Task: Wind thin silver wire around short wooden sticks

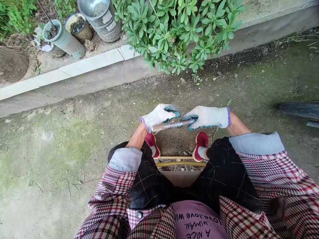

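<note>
A short stick-like handle (pixel 158 127) with silvery wire (pixel 175 124) wound in a coil round its middle lies level before my knees. My right hand (pixel 206 117), in a white glove with teal coating and a purple cuff, is closed round its right end. My left hand (pixel 160 115), gloved the same way, is just above the handle's left part. Its fingers are curled together, and what is between them is hidden. The handle's bare left end reaches toward my left wrist. Both hands are above the ground, between and ahead of my red shoes (pixel 201 143).
I sit on a low seat with yellowish bars (pixel 179 163) below. A raised concrete edge (pixel 97 83) with white tiles runs ahead. Beyond it stand a leafy bush (pixel 174 36), a metal bucket (pixel 106 25) and a green pot (pixel 66 39). At right lies a dark tyre-like object (pixel 300 109).
</note>
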Tool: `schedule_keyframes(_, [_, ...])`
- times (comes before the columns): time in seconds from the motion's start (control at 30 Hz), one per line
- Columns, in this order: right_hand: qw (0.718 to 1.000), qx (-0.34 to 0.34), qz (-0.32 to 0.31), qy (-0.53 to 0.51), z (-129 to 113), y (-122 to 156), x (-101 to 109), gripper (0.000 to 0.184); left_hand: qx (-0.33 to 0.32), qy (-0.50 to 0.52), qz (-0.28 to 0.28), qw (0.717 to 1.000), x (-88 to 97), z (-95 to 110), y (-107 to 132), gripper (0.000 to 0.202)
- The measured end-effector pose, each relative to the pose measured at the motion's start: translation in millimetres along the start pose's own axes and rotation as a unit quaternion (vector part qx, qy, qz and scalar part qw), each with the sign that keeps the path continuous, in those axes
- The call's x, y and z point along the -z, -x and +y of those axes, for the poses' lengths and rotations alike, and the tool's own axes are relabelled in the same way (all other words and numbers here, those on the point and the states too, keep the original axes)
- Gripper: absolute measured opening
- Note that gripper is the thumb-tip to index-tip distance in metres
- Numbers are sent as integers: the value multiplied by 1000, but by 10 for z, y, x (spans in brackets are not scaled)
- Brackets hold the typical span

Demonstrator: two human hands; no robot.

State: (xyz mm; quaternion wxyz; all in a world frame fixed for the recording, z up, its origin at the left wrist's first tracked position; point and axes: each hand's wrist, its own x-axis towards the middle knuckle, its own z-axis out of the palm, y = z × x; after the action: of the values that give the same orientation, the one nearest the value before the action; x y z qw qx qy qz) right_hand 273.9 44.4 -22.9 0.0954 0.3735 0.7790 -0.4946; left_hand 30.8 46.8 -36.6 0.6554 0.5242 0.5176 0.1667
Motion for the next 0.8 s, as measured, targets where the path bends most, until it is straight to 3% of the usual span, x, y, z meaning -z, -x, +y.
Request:
schedule_keyframes(0.1, [992,15,102,-77,50,-41,62,31,6,21,12,1000,-47,-15,-23,10])
schedule_keyframes(0.2, [976,-51,209,-30,106,-106,141,26,27,29,55,998,-70,-18,-59,7])
schedule_keyframes(0.3, [961,-103,256,31,113,-174,177,21,56,48,105,992,-92,-9,-78,8])
schedule_keyframes(0.4, [958,-108,264,11,75,-188,167,20,57,86,133,986,-111,-8,-71,6])
schedule_keyframes(0.57, [960,-84,234,-126,2,-143,140,24,50,129,156,978,-143,-5,-40,9])
schedule_keyframes(0.7, [956,-162,234,67,30,-205,149,26,44,108,126,985,-181,-17,-17,4])
schedule_keyframes(0.8, [947,-195,197,162,95,-254,129,21,25,-3,108,994,-131,-43,-10,6])
